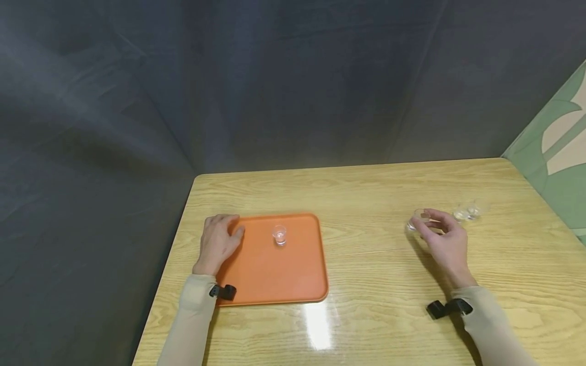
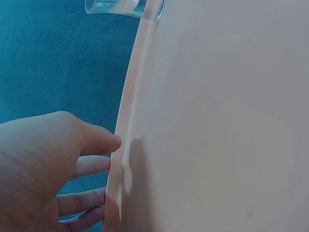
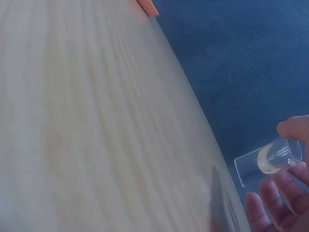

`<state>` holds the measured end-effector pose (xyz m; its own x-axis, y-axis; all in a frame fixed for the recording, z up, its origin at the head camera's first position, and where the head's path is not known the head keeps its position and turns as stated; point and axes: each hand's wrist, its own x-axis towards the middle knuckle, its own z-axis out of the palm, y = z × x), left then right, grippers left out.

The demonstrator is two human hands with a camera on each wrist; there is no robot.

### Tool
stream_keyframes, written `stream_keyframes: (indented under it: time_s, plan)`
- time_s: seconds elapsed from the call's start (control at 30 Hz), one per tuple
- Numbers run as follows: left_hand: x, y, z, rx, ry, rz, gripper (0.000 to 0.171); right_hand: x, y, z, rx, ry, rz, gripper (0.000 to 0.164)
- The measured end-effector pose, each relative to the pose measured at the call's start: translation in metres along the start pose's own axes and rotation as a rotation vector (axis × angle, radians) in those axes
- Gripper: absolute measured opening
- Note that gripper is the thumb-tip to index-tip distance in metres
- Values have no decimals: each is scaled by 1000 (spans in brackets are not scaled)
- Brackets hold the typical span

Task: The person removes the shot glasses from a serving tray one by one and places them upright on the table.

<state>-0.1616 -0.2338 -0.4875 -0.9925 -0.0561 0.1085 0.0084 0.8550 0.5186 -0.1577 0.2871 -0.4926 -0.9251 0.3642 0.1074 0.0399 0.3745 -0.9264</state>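
Observation:
My right hand [image 1: 443,239] pinches a small clear shot glass [image 3: 279,157] between thumb and fingers, over the right part of the table. In the right wrist view it is held near its thick base. My left hand [image 1: 218,243] lies at the upper left edge of an orange tray [image 1: 284,274], its fingers loosely bent. Its thumb touches or nearly touches the rim in the left wrist view. Another shot glass [image 1: 280,235] stands on the tray, right of that hand. Just beyond my right hand are more clear glasses [image 1: 461,214], blurred.
The tray lies on the left part of a light wooden table [image 1: 366,274]. A dark cloth [image 1: 311,91] hangs behind the table and along its left side. At the far right is a green and cream patterned surface [image 1: 558,157].

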Motion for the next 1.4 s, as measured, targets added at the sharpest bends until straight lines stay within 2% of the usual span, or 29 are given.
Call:
stream_keyframes:
  time_s: [0.3,0.6,0.8,0.97,1.17,1.4]
  plan:
    - [0,2,0,1,-4,2,42,5,4,-23,38,62,102,34]
    - [1,3,1,8,-4,1,42,5,8,-41,72,165,117,35]
    - [2,3,1,3,-1,4,42,9,9,-55,176,236,167,34]
    - [1,2,1,0,-1,4,42,14,10,-67,156,282,144,34]
    - [1,1,0,-1,-1,7,43,18,11,-77,257,335,190,33]
    - [1,-1,-1,2,-3,10,43,25,15,-88,286,343,272,34]
